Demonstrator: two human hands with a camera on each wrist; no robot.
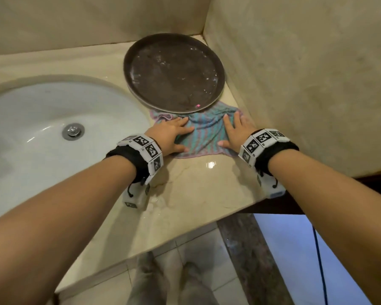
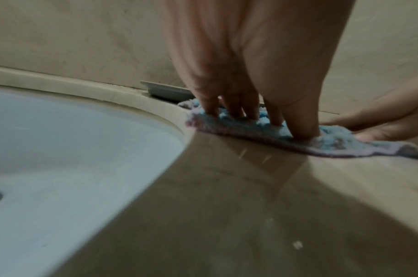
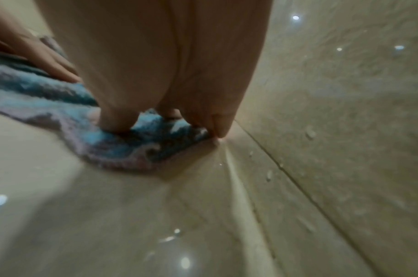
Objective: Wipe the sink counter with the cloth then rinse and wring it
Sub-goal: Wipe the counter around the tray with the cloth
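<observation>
A blue and pink striped cloth (image 1: 205, 133) lies spread on the beige marble counter (image 1: 196, 186), to the right of the white sink (image 1: 42, 128). My left hand (image 1: 174, 135) presses flat on the cloth's left part, fingers straight. My right hand (image 1: 233, 133) presses flat on its right part, close to the side wall. The left wrist view shows the left hand's fingers (image 2: 241, 105) pushing down into the cloth (image 2: 333, 142). In the right wrist view the right hand's fingers (image 3: 113, 120) press on the cloth (image 3: 122, 148), the little finger touching the counter by the wall.
A round dark tray (image 1: 174, 71) lies on the counter just behind the cloth, its near rim over the cloth's far edge. Walls close the counter at the back and right (image 1: 306, 84). Water drops sit on the counter near its front edge (image 1: 158, 201). The sink drain (image 1: 73, 131) is left.
</observation>
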